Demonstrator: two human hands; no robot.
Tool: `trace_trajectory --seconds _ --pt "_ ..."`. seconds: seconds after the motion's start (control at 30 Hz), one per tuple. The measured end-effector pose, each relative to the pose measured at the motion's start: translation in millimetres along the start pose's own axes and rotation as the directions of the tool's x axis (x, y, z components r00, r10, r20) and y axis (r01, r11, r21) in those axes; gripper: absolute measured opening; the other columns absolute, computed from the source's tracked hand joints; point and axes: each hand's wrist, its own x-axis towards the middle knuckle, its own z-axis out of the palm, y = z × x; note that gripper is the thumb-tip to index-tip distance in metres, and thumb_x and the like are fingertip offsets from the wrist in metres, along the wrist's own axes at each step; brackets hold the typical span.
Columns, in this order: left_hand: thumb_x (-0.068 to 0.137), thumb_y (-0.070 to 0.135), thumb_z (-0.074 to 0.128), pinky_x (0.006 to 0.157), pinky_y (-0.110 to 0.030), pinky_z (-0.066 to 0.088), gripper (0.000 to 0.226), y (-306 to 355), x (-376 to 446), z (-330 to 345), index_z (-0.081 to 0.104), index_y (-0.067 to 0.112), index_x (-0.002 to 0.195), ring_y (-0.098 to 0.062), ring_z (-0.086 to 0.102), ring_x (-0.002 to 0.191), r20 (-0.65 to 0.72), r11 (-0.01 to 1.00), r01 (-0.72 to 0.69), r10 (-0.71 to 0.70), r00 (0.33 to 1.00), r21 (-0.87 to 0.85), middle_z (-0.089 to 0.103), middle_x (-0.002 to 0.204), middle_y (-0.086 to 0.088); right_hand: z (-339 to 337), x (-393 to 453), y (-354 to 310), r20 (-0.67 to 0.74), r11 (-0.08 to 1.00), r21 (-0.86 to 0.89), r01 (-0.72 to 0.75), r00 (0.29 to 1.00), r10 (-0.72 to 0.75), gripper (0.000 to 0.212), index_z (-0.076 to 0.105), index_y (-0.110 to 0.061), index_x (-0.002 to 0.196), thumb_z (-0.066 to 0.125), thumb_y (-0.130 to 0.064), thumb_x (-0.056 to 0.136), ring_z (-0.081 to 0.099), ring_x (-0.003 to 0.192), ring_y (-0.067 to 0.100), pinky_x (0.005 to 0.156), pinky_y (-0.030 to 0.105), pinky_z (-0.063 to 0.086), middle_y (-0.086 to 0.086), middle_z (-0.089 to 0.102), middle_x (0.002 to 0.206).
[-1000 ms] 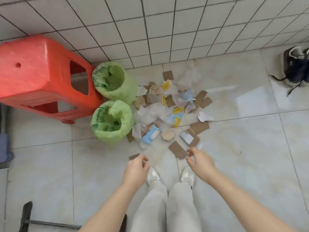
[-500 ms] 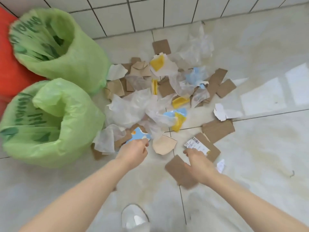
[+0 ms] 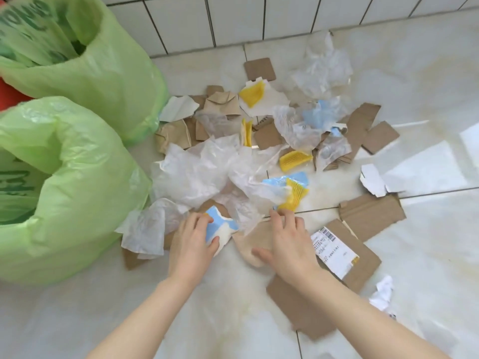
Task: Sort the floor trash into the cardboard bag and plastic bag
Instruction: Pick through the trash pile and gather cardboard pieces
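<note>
A pile of torn brown cardboard pieces (image 3: 368, 216) and crumpled clear plastic film (image 3: 197, 172) lies on the tiled floor. Two open green bags stand at the left, one near (image 3: 77, 203) and one further back (image 3: 108, 73). My left hand (image 3: 193, 247) is shut on a blue-and-white scrap (image 3: 223, 226) at the pile's near edge. My right hand (image 3: 287, 242) lies with fingers spread on a pale tan cardboard piece (image 3: 246, 244), its fingertips close to a yellow-and-blue wrapper (image 3: 293, 193).
A cardboard sheet with a white shipping label (image 3: 334, 248) lies right of my right hand, and another brown sheet (image 3: 293, 307) is under my forearm. A crumpled white paper (image 3: 383, 294) sits at the right. A red stool (image 3: 10, 94) stands behind the bags, by the tiled wall (image 3: 233, 19).
The view has dropped closer to the pile. My left hand has closed on the blue-and-white scrap. My right hand moved left from the labelled cardboard onto the tan piece.
</note>
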Motion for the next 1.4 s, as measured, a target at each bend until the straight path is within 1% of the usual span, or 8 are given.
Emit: trace_trajectory --seconds 0.23,0.4,0.5,0.67,0.77,1.0,1.3,1.4 --pt "0.060 0.035 0.083 0.092 -0.047 0.044 0.076 -3 -15 12 0.056 0.012 0.128 -0.032 0.053 0.114 0.051 0.973 -0.018 0.007 0.999 0.230 0.058 0.132 -0.002 6 -15 2 -0.006 1.000 0.013 -0.003 1.000 0.003 0.077 0.025 -0.018 0.143 0.065 -0.045 0.082 0.044 0.118 0.027 0.096 0.037 0.040 0.004 0.047 0.130" --pt "0.050 0.038 0.084 0.086 -0.047 0.049 0.070 3 -19 11 0.065 0.012 0.112 -0.032 0.059 0.105 0.085 0.910 -0.170 0.149 0.985 0.377 0.065 0.121 -0.004 6 -34 8 -0.032 0.946 0.323 -0.012 0.999 0.023 0.073 0.025 -0.022 0.138 0.069 -0.018 0.080 0.054 0.105 0.027 0.086 0.037 0.044 0.005 0.056 0.109" --pt "0.045 0.028 0.082 0.082 -0.038 0.055 0.068 4 -29 15 0.067 0.007 0.109 -0.030 0.064 0.104 0.139 0.880 -0.263 0.226 0.964 0.397 0.068 0.115 -0.010 2 -49 14 -0.037 0.856 0.514 -0.059 0.995 0.091 0.059 0.038 -0.021 0.129 0.066 -0.009 0.078 0.056 0.087 0.022 0.073 0.032 0.042 -0.001 0.055 0.082" --pt "0.050 -0.006 0.076 0.063 -0.037 0.057 0.057 0 -40 3 0.067 0.002 0.105 -0.032 0.071 0.085 0.092 0.907 -0.290 0.275 0.957 0.306 0.072 0.094 -0.013 -7 -74 30 -0.014 0.846 0.527 -0.075 0.995 0.097 0.017 0.064 -0.017 0.094 0.067 -0.020 0.078 0.059 0.093 0.021 0.076 0.030 0.048 0.004 0.065 0.096" --pt "0.059 -0.005 0.074 0.042 -0.032 0.047 0.038 1 -43 -21 0.067 0.010 0.093 -0.032 0.066 0.058 0.041 0.949 -0.207 0.204 0.978 0.236 0.068 0.073 -0.007 -16 -87 35 0.050 0.816 0.572 -0.086 0.996 0.070 0.012 0.065 -0.021 0.090 0.067 -0.018 0.079 0.061 0.089 0.017 0.067 0.020 0.046 0.001 0.067 0.093" --pt "0.083 0.006 0.061 0.072 -0.036 0.044 0.024 -11 -77 -85 0.070 0.010 0.104 -0.036 0.062 0.083 -0.078 0.971 0.094 -0.114 0.990 -0.222 0.070 0.086 -0.017 -11 -111 57 0.164 0.880 0.459 -0.126 0.985 0.055 0.029 0.051 -0.021 0.101 0.064 -0.012 0.076 0.058 0.090 0.019 0.068 0.023 0.043 0.001 0.064 0.095" --pt "0.083 0.012 0.070 0.062 -0.030 0.045 0.012 -86 -154 -106 0.065 0.016 0.093 -0.022 0.060 0.076 0.127 0.656 0.454 -0.483 0.867 -0.603 0.066 0.082 0.001 23 -104 37 0.232 0.948 0.306 -0.084 0.973 0.012 0.015 0.066 -0.007 0.090 0.066 -0.019 0.081 0.060 0.080 0.022 0.050 0.032 0.051 0.008 0.052 0.094" --pt "0.080 0.016 0.073 0.064 -0.032 0.047 0.018 -106 -171 -99 0.066 0.014 0.097 -0.026 0.063 0.078 0.157 0.526 0.543 -0.608 0.778 -0.654 0.068 0.087 -0.004 26 -99 37 0.214 0.984 0.177 -0.023 0.977 -0.015 0.016 0.064 -0.013 0.093 0.064 -0.022 0.081 0.055 0.096 0.025 0.076 0.035 0.049 0.002 0.046 0.101"
